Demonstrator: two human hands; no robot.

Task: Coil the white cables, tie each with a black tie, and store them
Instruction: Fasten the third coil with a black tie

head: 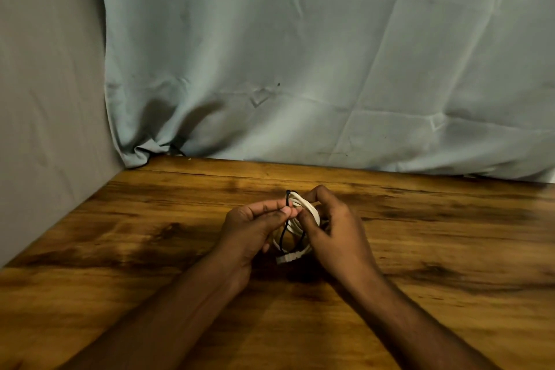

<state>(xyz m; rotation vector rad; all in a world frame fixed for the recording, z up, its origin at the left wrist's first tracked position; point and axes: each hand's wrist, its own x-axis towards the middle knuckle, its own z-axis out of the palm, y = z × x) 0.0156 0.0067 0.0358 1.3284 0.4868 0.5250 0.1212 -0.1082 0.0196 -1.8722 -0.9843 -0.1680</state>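
Head view: Both hands work together above the wooden table (150,249), just below frame centre. The left hand (250,230) sits at 9 o'clock of the coiled white cable (303,207); its thumb and forefinger pinch the black tie (287,200), whose upper end stands just above the coil's 12 o'clock edge and whose lower length hangs down through the middle of the coil. The right hand (333,228) sits at 3 o'clock of the coil, fingers curled around the loops, thumb pressing on the near side of the bundle. The hands nearly touch at the fingertips. A white connector (289,258) projects from the coil at 6 o'clock, between the two wrists. A pale blue-grey cloth (300,54) hangs behind the table at 12 o'clock; a grey wall (45,99) stands at 9 o'clock.
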